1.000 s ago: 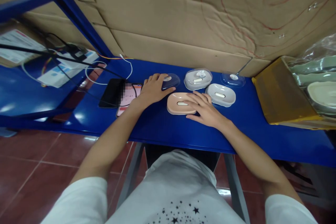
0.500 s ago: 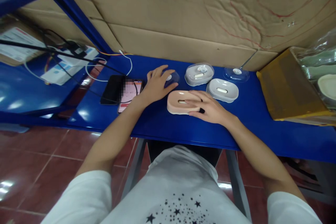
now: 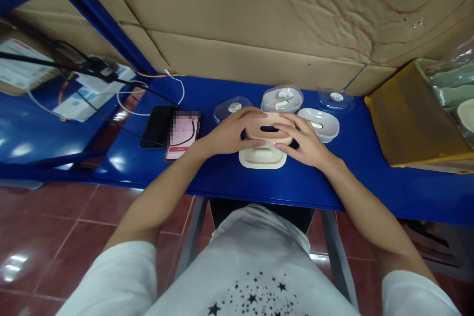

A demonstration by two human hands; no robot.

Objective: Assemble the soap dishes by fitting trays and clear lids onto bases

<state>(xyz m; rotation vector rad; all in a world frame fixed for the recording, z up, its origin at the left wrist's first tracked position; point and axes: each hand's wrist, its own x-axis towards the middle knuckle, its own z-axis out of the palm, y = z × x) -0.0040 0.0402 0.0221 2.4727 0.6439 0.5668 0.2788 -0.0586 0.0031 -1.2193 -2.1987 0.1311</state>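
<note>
My left hand (image 3: 237,131) and my right hand (image 3: 305,140) grip a peach oval soap dish tray (image 3: 269,121) from its two ends. A dark slot shows through the tray's middle. Below and nearer to me, a cream oval base (image 3: 263,162) with a raised middle lies on the blue table, partly covered by the tray. Beyond my left hand rests a clear plastic lid (image 3: 222,107) with a round label. Behind the tray stands a white soap dish (image 3: 274,102) under a clear lid. An uncovered white soap dish (image 3: 328,126) sits just past my right hand.
Another clear lid (image 3: 335,102) lies at the back right. A taped cardboard box (image 3: 396,113) with pale green dishes stands on the right. Two phones, one a lit phone (image 3: 183,133), lie left on the blue table (image 3: 222,177). Cables (image 3: 122,103) run across the left side.
My left hand has come from the clear lid to the peach tray. The tray is now lifted and shifted away from me, exposing the cream base beneath.
</note>
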